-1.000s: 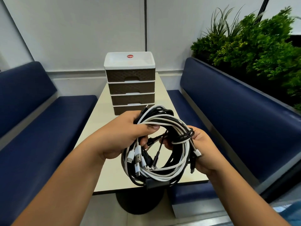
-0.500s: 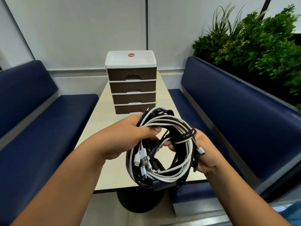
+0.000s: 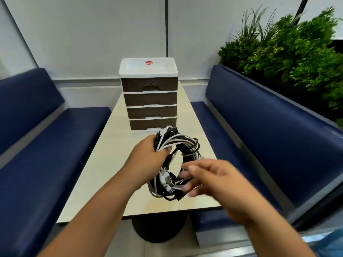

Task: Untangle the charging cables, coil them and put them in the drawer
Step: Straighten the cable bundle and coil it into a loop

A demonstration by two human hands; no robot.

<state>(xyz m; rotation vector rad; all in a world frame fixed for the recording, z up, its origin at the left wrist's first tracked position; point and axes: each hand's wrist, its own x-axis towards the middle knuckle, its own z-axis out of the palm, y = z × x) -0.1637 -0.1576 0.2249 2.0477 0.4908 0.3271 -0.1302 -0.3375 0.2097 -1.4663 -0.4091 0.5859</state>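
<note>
Your left hand (image 3: 146, 160) grips the cables (image 3: 178, 143) above the table (image 3: 104, 164), and your blurred right hand (image 3: 213, 179) touches them with relaxed, loose fingers.

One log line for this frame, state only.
stage: untangling | left hand: grips cables | right hand: blurred, at cables, grip unclear | drawers: closed

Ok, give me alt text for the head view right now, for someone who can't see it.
A person's left hand grips a tangled bundle of black and white charging cables above a beige table, while the blurred right hand reaches toward it. Behind stands a four-drawer unit, all drawers closed.
</note>
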